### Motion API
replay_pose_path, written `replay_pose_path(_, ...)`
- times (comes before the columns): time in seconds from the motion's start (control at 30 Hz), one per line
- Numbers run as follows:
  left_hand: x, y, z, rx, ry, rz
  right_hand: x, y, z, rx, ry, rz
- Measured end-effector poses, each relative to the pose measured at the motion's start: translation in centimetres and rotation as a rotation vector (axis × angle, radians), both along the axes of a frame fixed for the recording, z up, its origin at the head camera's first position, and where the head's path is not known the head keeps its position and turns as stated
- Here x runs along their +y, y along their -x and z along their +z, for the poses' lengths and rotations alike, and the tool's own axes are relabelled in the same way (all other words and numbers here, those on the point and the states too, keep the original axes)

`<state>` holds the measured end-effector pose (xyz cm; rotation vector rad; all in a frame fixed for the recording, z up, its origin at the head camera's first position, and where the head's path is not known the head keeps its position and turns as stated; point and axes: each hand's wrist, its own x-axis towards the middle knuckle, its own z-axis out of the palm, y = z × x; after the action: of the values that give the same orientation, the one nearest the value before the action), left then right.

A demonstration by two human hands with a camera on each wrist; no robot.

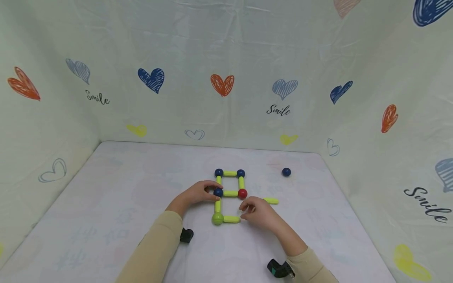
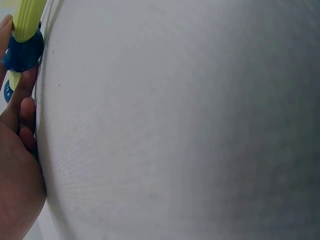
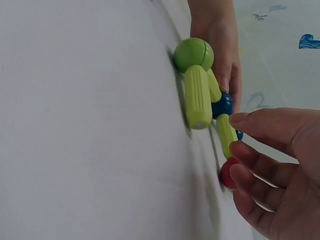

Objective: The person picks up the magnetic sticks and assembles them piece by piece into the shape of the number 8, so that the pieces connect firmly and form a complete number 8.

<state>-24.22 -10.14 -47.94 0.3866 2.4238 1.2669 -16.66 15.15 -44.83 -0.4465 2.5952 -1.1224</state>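
Note:
A flat frame of yellow-green rods and balls lies on the table. My left hand (image 1: 198, 192) pinches the blue ball (image 1: 218, 192) at its middle left, thumb on one side and fingers on the other. A red ball (image 1: 242, 193) sits across from it, and a larger green ball (image 1: 217, 218) forms the near-left corner. From the green ball a rod (image 3: 198, 97) runs rightward to a bare end. Close to that end is my right hand (image 1: 261, 212), its fingers loosely bent with nothing between them. In the left wrist view the blue ball (image 2: 24, 52) shows between the fingertips.
Just beyond the right hand lies a loose yellow-green rod (image 1: 271, 201), partly hidden by it. A single blue ball (image 1: 286, 171) rests farther back on the right. Two more blue balls (image 1: 219, 172) form the frame's far corners. A heart-printed curtain (image 1: 247, 118) surrounds the table.

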Motion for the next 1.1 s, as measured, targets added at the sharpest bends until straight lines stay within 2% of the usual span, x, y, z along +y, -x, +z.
replay_pose_path(0.37,0.0,0.2,0.0,0.003,0.012,0.001,2.6,1.8,1.3,0.092,-0.005,-0.214)
replay_pose_path(0.83,0.0,0.1,-0.1,-0.001,0.004,0.007,7.5,4.2,2.7,0.228,-0.015,-0.298)
replay_pose_path(1.1,0.2,-0.1,-0.1,-0.004,-0.009,0.025,9.3,5.4,2.0,0.244,-0.025,-0.382)
